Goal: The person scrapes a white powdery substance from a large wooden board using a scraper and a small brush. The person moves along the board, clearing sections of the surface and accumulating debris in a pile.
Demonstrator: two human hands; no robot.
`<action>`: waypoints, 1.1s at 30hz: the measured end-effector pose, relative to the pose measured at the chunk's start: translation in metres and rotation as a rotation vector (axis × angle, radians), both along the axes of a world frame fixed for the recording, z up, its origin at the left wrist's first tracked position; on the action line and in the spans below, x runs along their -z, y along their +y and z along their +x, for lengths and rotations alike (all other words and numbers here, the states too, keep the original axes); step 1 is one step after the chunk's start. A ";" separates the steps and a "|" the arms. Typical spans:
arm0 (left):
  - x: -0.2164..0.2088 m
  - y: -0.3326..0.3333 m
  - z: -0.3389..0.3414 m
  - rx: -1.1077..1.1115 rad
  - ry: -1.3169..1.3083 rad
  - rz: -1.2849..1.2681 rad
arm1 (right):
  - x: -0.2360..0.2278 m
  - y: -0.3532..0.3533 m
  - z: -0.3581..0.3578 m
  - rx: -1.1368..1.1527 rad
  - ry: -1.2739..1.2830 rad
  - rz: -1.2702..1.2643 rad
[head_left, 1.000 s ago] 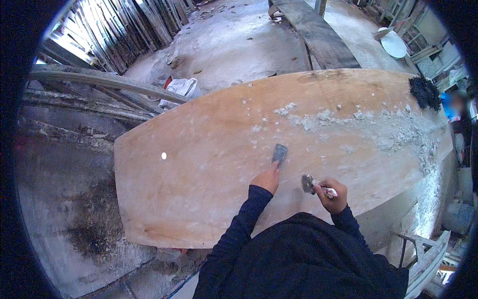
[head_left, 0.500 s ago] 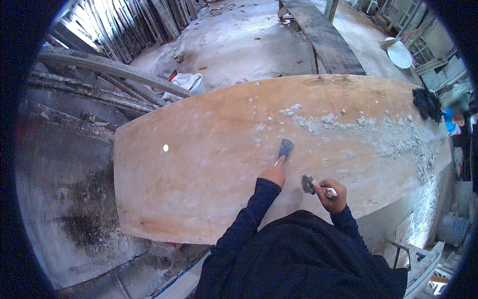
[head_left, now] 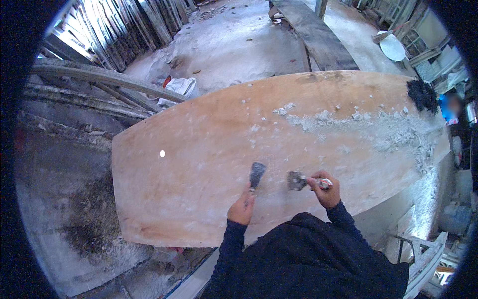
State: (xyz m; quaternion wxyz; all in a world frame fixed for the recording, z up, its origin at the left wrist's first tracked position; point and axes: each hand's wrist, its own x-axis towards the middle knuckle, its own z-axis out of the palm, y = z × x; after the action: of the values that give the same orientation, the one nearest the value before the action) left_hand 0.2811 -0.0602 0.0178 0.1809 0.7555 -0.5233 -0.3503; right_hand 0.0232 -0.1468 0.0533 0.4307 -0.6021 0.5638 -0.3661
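My left hand [head_left: 241,209] is closed round the handle of a putty knife [head_left: 257,173], its dark flat blade pointing away over the board. My right hand [head_left: 327,192] grips a second putty knife [head_left: 297,181], whose blade points left and looks smeared with grey-white matter. Both tools are over a large tan wooden board [head_left: 189,169] with pale smears; whether either blade touches it, I cannot tell. Lumps and crumbs of whitish material [head_left: 323,121] lie in a band across its far right part. A small bright white round spot [head_left: 162,153] shows on the left side.
At the board's far right corner lies a black stringy bundle [head_left: 422,96]. Beyond the board are a dark plank [head_left: 318,35], a white sack [head_left: 182,86] and a white round basin [head_left: 392,48]. Weathered beams [head_left: 104,74] border the left. A person in blue [head_left: 450,108] is at far right.
My left hand has drawn back toward me and to the left with its putty knife. The right hand has shifted slightly left, and its blade has turned to show more of its flat face.
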 end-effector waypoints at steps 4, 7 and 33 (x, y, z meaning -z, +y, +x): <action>0.011 0.044 0.035 -0.310 -0.042 0.049 | 0.028 -0.010 0.048 -0.299 -0.110 0.058; 0.016 0.058 0.049 -0.408 0.012 0.009 | 0.075 -0.042 0.043 -0.227 -0.158 0.100; 0.008 0.098 0.057 -0.879 0.310 -0.382 | 0.088 -0.099 0.057 -0.178 -0.299 0.141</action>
State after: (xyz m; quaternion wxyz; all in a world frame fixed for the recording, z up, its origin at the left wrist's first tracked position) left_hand 0.3385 0.0378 0.0103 0.5221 0.7969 -0.1772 -0.2471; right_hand 0.0801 -0.2461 -0.0343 0.5814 -0.5570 0.4622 -0.3715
